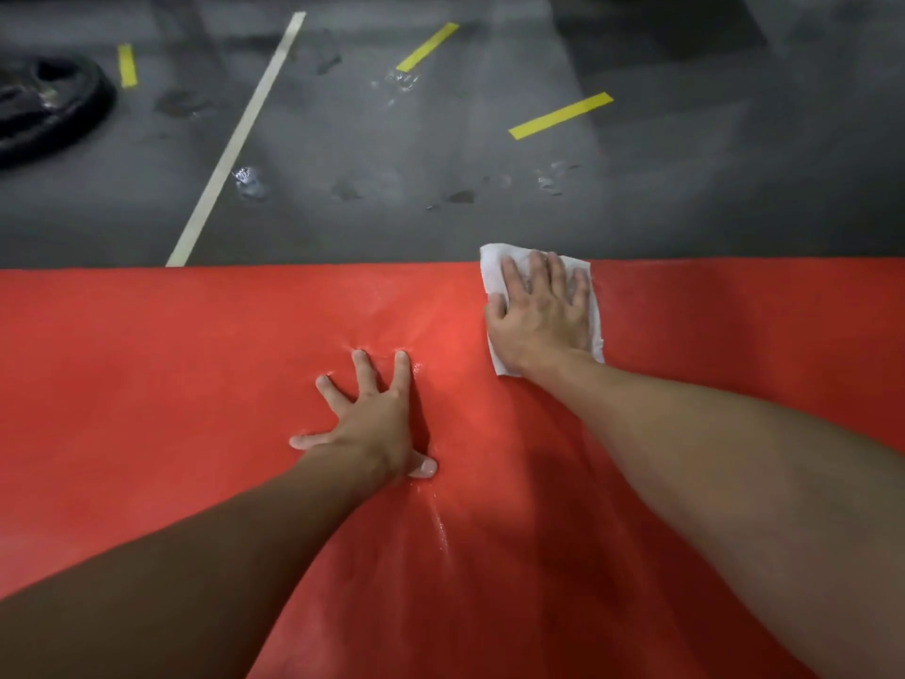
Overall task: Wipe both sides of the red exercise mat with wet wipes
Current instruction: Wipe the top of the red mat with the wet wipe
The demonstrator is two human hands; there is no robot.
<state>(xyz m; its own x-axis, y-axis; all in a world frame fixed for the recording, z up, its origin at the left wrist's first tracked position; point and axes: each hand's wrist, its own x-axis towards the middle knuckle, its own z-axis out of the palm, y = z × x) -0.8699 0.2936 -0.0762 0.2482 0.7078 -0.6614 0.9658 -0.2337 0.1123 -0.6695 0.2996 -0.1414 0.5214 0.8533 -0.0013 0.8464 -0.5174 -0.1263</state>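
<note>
Red exercise mat [147, 384] lies flat on the grey floor [440, 139]. My right hand [538, 316], fingers straight and slightly spread, presses a white wet wipe [492, 269] flat at the mat's far edge. My left hand [374, 423], fingers splayed wide, presses the mat nearer its middle, dimpling the surface.
</note>
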